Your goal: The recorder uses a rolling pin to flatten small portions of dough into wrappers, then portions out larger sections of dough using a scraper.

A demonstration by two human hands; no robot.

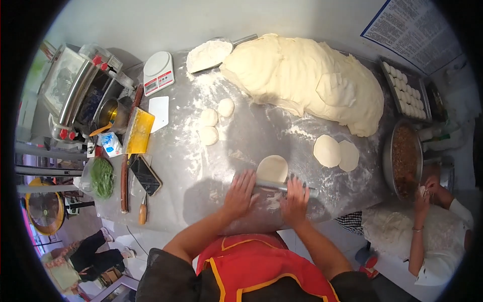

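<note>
A slim grey rolling pin (271,185) lies crosswise near the table's front edge, just over the near rim of a flat round dough wrapper (272,169). My left hand (241,193) rests over the pin's left end, fingers stretched forward and flat. Across from it, my right hand (296,198) presses on the pin with its fingers extended; the pin's tip sticks out beyond it. Two rolled dough rounds (327,151) overlap to the right. Left of centre sit three small dough balls (209,136) on the floured steel table (171,186).
A huge dough mass (302,75) fills the back, beside a flour scoop (209,54) and kitchen scale (158,73). A phone (146,174) and yellow-bladed scraper (139,132) lie left. At right are a filling bowl (405,156), a tray (405,90) of dough pieces, and another person's hands (426,189).
</note>
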